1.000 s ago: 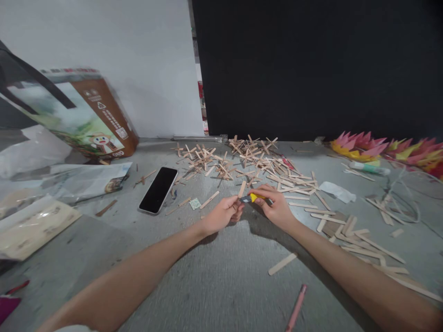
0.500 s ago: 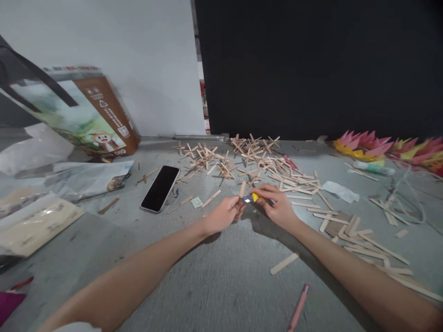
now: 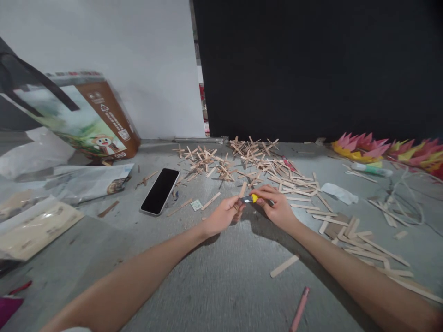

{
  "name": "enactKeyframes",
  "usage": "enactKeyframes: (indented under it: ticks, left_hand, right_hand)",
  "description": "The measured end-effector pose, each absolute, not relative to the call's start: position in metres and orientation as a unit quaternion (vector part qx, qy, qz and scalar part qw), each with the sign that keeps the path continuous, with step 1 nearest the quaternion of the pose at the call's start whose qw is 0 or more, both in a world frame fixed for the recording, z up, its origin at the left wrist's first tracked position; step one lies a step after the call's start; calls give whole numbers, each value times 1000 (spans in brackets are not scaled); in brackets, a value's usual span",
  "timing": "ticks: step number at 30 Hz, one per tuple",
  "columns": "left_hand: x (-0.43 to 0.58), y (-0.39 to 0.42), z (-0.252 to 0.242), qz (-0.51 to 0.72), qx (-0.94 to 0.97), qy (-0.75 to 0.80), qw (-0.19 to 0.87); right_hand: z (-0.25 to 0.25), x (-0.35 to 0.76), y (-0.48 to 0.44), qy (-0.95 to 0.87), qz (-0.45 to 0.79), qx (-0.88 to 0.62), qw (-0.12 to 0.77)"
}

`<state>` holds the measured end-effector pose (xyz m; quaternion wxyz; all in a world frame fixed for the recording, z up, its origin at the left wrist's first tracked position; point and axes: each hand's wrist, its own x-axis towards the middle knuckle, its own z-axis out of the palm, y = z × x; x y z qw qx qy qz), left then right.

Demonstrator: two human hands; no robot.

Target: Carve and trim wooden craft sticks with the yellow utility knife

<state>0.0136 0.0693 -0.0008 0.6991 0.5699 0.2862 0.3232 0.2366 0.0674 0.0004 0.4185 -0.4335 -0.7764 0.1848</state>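
Near the middle of the grey table (image 3: 207,276), my left hand (image 3: 224,213) pinches a wooden stick (image 3: 243,189), whose upper end sticks up above the fingers. My right hand (image 3: 276,207) is closed on a yellow utility knife (image 3: 255,198). Its metal blade points left and meets the stick, or lies just in front of it, beside the left fingertips. A loose stick (image 3: 284,266) lies below my right hand, and another (image 3: 211,201) lies up and left of my left hand.
A phone (image 3: 160,191) lies at left, near plastic packets (image 3: 41,226) and a printed bag (image 3: 93,115). Crossed sticks (image 3: 224,166) spread along the back, more sticks (image 3: 370,244) at right. A pink pen (image 3: 300,309) lies in front; pink-yellow paper petals (image 3: 362,146) stand back right.
Both hands keep nearly the same place and hold. The view has shifted very slightly, so the things on the table sit a little lower.
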Motion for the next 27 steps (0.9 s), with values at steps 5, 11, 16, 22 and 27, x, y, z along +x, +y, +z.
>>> enactKeyframes:
  ticks: [5,11,16,22,27]
  left_hand:
    - [13,69,-2,317,622,330,635]
    - [17,67,2,312,649,375,583]
    - [17,66,4,321,601,342,648]
    - [16,64,4,326,602,321,655]
    - [16,67,0,309,649,358,596]
  right_hand:
    - [1,237,66,-784,172,-439,403]
    - [5,234,63,-790,160,-429,408]
    - [6,235,65,-783,187,-426,413]
    - [2,237,66,-778,189,-433,414]
    - [1,235,64,-783,187,-432,406]
